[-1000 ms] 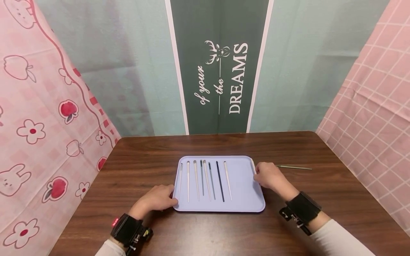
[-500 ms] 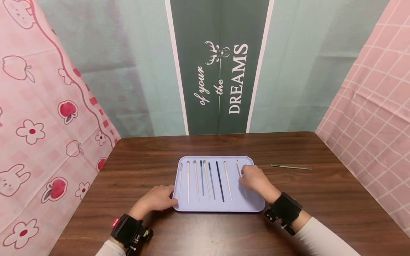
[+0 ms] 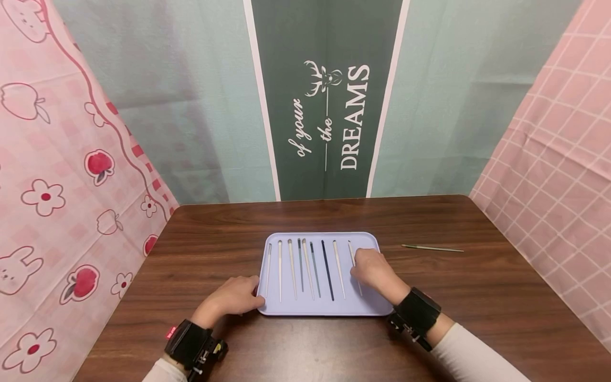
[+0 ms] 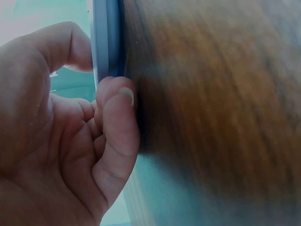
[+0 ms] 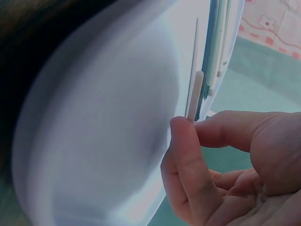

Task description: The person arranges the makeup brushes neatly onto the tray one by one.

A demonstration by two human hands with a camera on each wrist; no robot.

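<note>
A pale lilac tray [image 3: 310,311] lies on the table with a row of slim makeup brushes on it. My left hand [image 3: 237,296] grips the tray's near left corner. In the left wrist view, the thumb is on one side of the tray rim [image 4: 101,42] and curled fingers are on the other. Over the right part of the tray, my right hand [image 3: 374,269] pinches a thin white brush [image 3: 352,253]. The right wrist view has its pale handle [image 5: 195,96] between thumb and index finger. Left of it lie white brushes [image 3: 339,269] and a black brush [image 3: 328,270].
One green brush [image 3: 431,248] lies sideways on the dark wooden table [image 3: 305,345], right of the tray. A green curtain [image 3: 219,106] hangs behind the table. Pink patterned cloths flank it on both sides.
My right hand has moved left from the tray's right edge to above the tray, and the white brush it pinches has come into sight beside the row. My left hand stays at the corner.
</note>
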